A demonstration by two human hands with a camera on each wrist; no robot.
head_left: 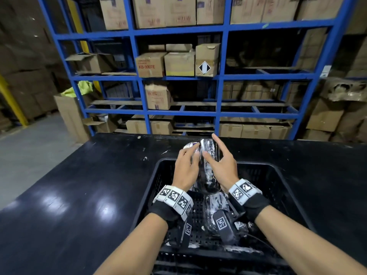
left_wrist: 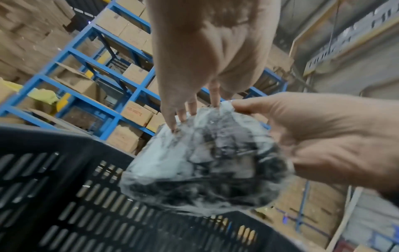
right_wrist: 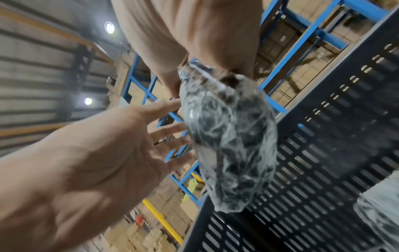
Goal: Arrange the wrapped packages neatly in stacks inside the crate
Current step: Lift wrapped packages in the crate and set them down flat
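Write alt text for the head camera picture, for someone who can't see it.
Two bare hands, left hand and right hand, hold a plastic-wrapped package upright above a black slotted crate on a black table. More wrapped packages lie inside the crate; blue shelving with cardboard boxes stands behind.

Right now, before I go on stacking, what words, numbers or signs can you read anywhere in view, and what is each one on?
"KB-9007E": red print on a cardboard box on the blue rack; the smaller red line above it is too blurred to read.
Black-and-white diamond sign, no words: on the tall box to its right.
Red print on the lower box: blurred.
Black-and-white square codes, no words: on the wrist bands.
Wrapped package and crate: no readable text.
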